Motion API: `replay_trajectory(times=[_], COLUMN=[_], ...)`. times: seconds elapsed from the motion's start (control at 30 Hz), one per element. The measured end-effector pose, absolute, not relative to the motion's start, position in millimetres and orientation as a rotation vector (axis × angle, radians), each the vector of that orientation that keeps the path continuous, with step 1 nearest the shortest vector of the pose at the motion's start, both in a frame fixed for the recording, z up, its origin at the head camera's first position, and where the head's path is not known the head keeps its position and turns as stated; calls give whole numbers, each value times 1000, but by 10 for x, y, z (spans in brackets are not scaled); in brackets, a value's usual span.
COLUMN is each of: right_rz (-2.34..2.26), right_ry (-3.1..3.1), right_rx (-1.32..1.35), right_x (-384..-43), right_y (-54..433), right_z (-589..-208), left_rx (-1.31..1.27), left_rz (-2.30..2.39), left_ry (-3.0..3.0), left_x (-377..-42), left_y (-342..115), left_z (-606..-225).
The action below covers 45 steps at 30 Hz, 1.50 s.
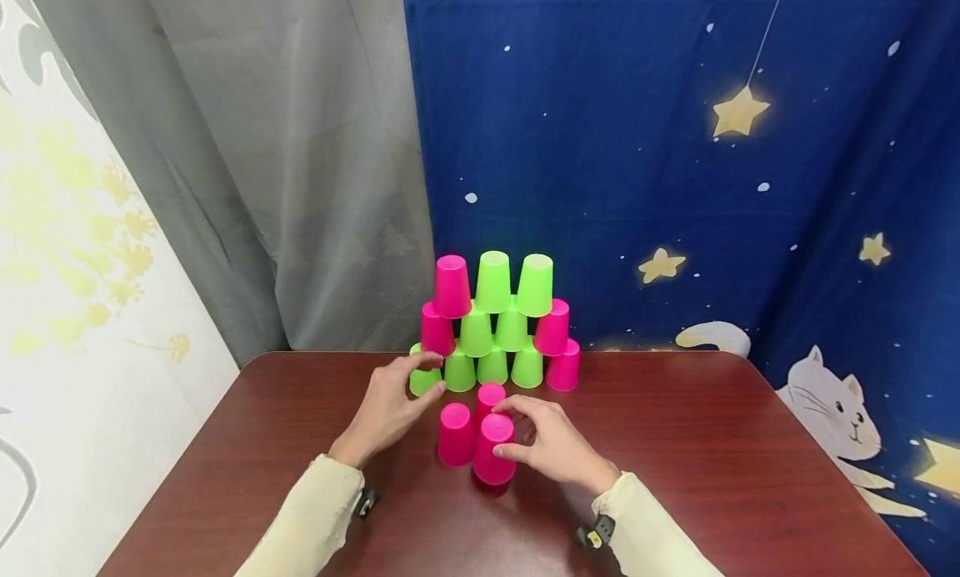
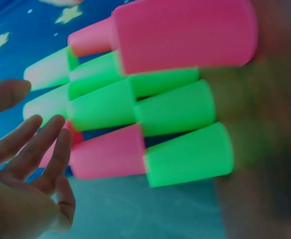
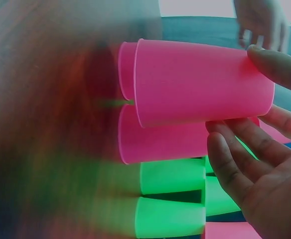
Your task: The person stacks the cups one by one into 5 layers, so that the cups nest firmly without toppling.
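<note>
My right hand (image 1: 558,445) pinches an upside-down pink cup (image 1: 492,462) near its base, thumb on one side and fingers on the other. Its rim looks slightly off the table. Right behind it, a second pink cup (image 1: 453,439) and a third pink cup (image 1: 487,396) stand upside down on the tabletop, the third partly covered. My left hand (image 1: 386,406) holds nothing; its fingers are spread in front of the left end of a three-tier cup stack (image 1: 492,327). Thumb and fingers of that hand (image 2: 31,164) show apart in the left wrist view.
The stack mixes green and pink upside-down cups, with three along its top tier. A reddish-brown table (image 1: 675,444) carries everything. Behind its far edge hang a grey curtain (image 1: 337,185) and a blue star-printed curtain (image 1: 615,143), close to the stack.
</note>
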State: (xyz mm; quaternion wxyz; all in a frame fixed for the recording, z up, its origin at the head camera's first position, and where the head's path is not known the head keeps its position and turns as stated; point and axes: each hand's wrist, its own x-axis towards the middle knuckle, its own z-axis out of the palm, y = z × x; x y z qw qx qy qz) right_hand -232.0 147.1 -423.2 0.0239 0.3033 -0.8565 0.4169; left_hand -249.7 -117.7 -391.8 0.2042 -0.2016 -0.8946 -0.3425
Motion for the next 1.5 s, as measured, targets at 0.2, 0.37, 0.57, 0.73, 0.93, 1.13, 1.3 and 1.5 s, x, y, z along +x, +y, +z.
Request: replay_trajectory(times=[0.2,0.37,0.57,0.73,0.93,1.13,1.3,1.5], right_rz=[1300,1311,1295,1252,1207,1155,1149,1136], right_ry=[-2660,-2672,-2687,-2705,-2719,-2715,-2725,-2704], right_rx=[937,958,975,959,947,977,962,944], right_x=[-2347,-2403,-2522,-2619,-2710,-2823,-2927,-3079], right_y=[1528,1587,1659,1707,1728,1698,1684,1709], right_z=[-4104,-3961,-3720,-3506,-3293,-3079,-2837,-2513], left_rx=[-509,-466,-434,-430,-440,-426,-435,-449], left_rz=[-1156,-1226,-1284,-1302,-1303,-1323,-1334,-1294], left_ry=[-2647,-2719,-2726,-2714,-2703,-2693,-2671,-2648], left_x=[-2420,-2375,-2352,-2341,-2333,-2324,-2342,-2349], left_y=[-1116,-1065,-1034,-1031,-1026,-1027,-1023,-1021], left_z=[-4180,-4354,-4485,-4513,-4531,-4544,-4557,-4568])
